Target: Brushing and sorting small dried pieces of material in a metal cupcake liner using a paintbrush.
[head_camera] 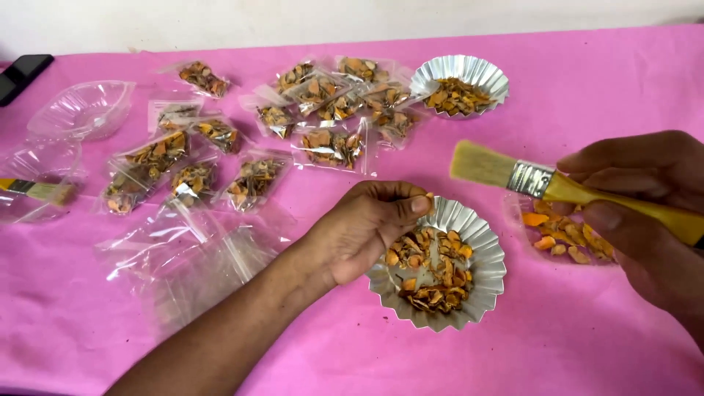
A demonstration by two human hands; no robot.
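Note:
My left hand [363,227] pinches a small orange piece between thumb and fingers at the rim of a fluted silver foil dish [488,290]. The dish holds dried orange and brown pieces [433,268]. My right hand [645,213] grips a yellow-handled paintbrush [528,178]; its pale bristles point left, above the dish. Under the right hand lies a clear bag with bright orange pieces [561,238].
A second foil dish [484,73] of dried pieces sits at the back. Several small filled clear bags [323,110] lie across the pink cloth [572,345]. Empty clear bags [191,257], clear plastic bowls [81,110], another brush [37,191] and a black object [22,73] are at left.

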